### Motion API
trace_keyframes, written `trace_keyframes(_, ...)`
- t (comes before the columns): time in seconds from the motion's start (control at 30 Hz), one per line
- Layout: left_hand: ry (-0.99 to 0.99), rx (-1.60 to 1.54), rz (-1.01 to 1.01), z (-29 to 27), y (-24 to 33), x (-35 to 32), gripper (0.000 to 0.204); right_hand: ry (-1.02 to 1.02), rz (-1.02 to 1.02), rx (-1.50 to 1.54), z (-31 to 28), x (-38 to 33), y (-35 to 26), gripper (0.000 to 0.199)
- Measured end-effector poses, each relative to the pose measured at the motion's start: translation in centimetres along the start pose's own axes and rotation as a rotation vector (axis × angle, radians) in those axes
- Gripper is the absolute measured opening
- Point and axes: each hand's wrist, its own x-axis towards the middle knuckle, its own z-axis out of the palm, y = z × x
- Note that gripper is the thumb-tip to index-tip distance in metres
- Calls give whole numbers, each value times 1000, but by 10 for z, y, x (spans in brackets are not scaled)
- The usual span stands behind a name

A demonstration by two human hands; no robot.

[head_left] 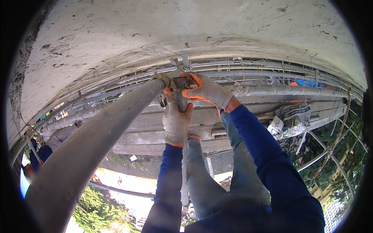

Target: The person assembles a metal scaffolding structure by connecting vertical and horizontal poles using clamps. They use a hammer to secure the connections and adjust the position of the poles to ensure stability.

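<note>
My left hand (pixel 176 122), in a grey knit glove with orange coating, is closed around the upper part of an upright scaffold tube (pixel 181 101), its thumb on the right side. My right hand (pixel 211 91), gloved the same way, has its fingers curled at the top of this tube, beside a flat metal piece; what lies under them is hidden. Just left of my left fingers sits a metal scaffold coupler (pixel 163 100), partly covered. A thick grey tube (pixel 101 141) slants from the lower left up to this joint.
Horizontal scaffold tubes (pixel 279 91) run along a pale concrete surface (pixel 194 23). Below are wooden planks (pixel 147 122) beneath my legs. A crumpled white sack (pixel 293 118) lies on the right. Another person (pixel 46 149) in blue is at the far left. Ground shows far below.
</note>
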Motion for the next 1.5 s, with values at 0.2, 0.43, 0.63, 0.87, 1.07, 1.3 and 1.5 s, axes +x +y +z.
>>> trace_keyframes(0.2,44,24,7,4,8,16,81,7,-105,165,0,9,23,67)
trace_keyframes(0.43,6,47,-9,-2,7,18,83,430,-118,331,27,-12,36,49)
trace_keyframes(0.63,-5,-31,43,1,1,19,88,439,-98,679,42,-14,45,25)
trace_keyframes(0.87,10,-60,71,1,2,17,83,249,-172,948,47,-12,66,14)
trace_keyframes(1.07,3,-7,132,5,-10,21,71,326,-39,801,50,-5,58,22)
trace_keyframes(1.3,-20,-12,23,6,-3,19,89,388,112,828,52,0,74,30)
trace_keyframes(1.5,-17,-42,-3,-1,7,16,84,405,136,631,46,-63,83,32)
